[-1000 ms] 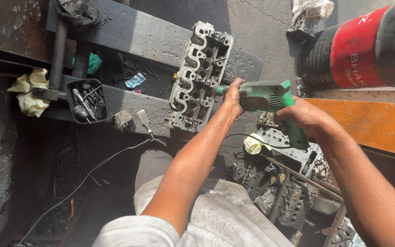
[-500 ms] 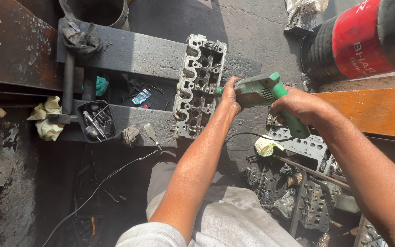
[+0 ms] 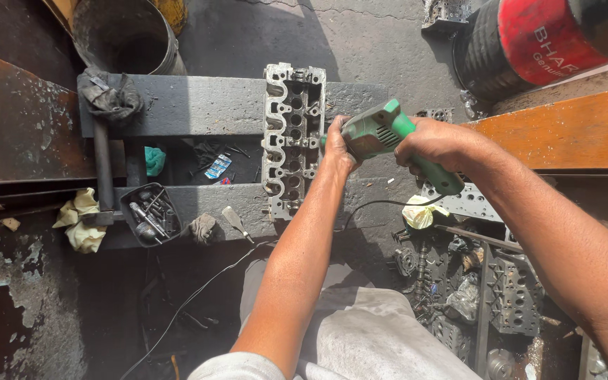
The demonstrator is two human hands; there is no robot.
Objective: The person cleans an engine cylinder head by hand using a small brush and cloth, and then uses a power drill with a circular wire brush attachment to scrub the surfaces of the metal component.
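Both arms reach forward, left hand and right hand curled closed.

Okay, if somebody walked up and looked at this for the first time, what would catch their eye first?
Probably the green power tool at centre, gripped by both hands: the left hand near its front, the right hand on the handle. Its nose meets the pale metal cylinder head lying across two dark steel beams. The red and black drum at top right also stands out.
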